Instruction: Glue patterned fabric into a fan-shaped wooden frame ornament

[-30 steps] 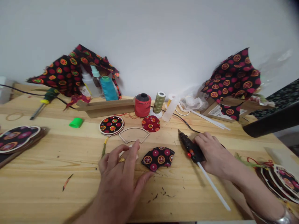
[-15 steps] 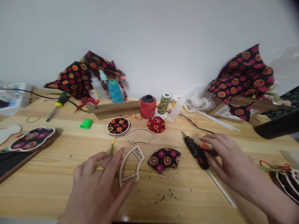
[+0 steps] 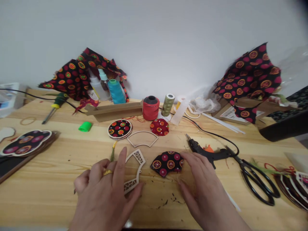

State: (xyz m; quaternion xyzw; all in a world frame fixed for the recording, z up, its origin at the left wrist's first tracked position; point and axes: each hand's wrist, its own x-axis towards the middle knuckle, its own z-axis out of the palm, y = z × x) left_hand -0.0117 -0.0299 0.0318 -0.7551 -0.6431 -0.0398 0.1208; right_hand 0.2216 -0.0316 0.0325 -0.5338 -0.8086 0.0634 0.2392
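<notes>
A pale wooden fan-shaped frame with lattice ends stands out past the fingers of my left hand. My left index finger and thumb are around the frame, and the hand hides its left part. To its right lies a fan-shaped piece covered in dark patterned fabric. My right hand, thumb and fingers apart, is at the right edge of that fabric piece. Behind the right hand a black glue gun with an orange trigger lies on the table. A plain thin fan-shaped outline frame lies farther back.
Black scissors lie at the right, near stacked ornaments. A round fabric ornament, red fabric circle and red thread spool sit farther back. A screwdriver and green cap are at left. A cord crosses the right.
My right hand has let go of the glue gun, leaving it on the table, and moved left to the fabric piece. The scissors now show. My left hand has shifted slightly, with the lattice frame uncovered beside it.
</notes>
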